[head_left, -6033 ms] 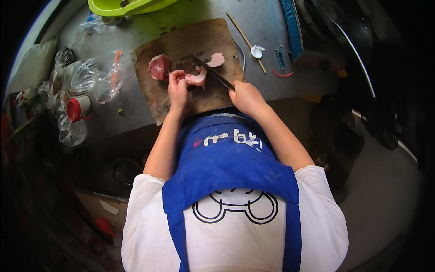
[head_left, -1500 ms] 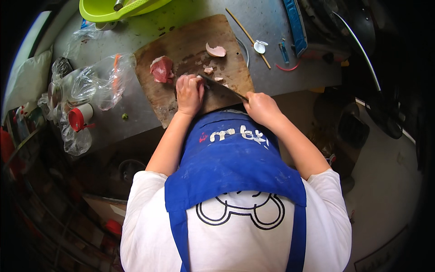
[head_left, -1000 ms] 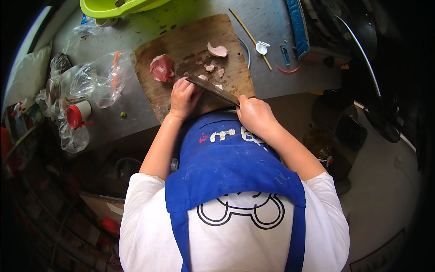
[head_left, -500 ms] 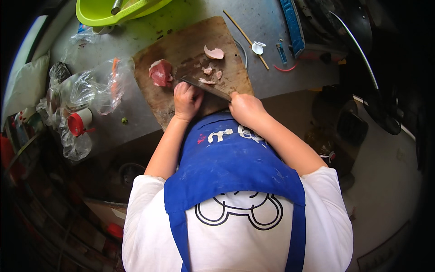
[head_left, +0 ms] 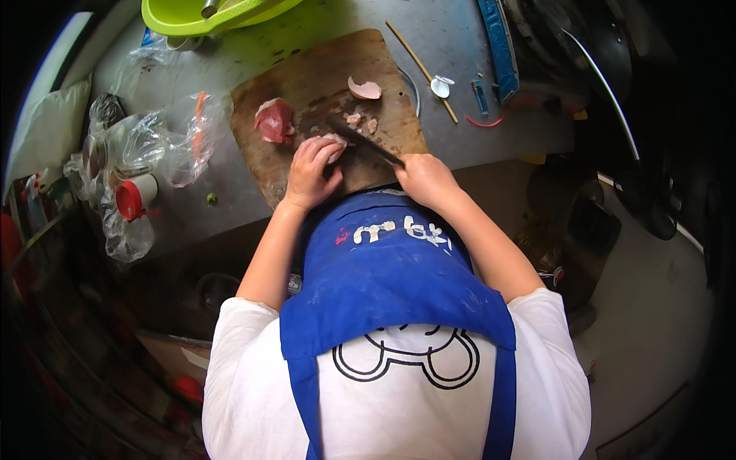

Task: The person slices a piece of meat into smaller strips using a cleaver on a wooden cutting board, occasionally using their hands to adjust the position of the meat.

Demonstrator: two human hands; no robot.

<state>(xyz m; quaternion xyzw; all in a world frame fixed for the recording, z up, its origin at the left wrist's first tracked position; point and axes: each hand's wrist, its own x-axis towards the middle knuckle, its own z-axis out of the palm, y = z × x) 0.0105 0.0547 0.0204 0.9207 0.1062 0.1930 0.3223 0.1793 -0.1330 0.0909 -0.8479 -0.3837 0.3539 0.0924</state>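
My right hand (head_left: 428, 179) is wrapped round the handle end of a knife (head_left: 371, 146), whose dark blade points up and left over the wooden cutting board (head_left: 264, 170). Curled fingers of my left hand (head_left: 313, 170) press on a pale piece of meat (head_left: 336, 141), left of the blade and mostly hidden under them. Beyond the blade lie small bits of meat (head_left: 354, 119) and a pale curved strip of fat or skin (head_left: 364, 90). A larger red chunk of meat (head_left: 274, 121) rests at the board's left.
Behind the board stands a lime-green basin (head_left: 180, 27). Clear plastic bags (head_left: 146, 146) and a red-lidded jar (head_left: 134, 196) crowd the left. On the right are a wooden stick (head_left: 410, 54), a small white lidded item (head_left: 441, 87) and a black pan (head_left: 602, 46).
My left hand has opened out from a tight curl and now bears on the pale meat left of the blade. The knife has shifted slightly right and its tip sits farther from me.
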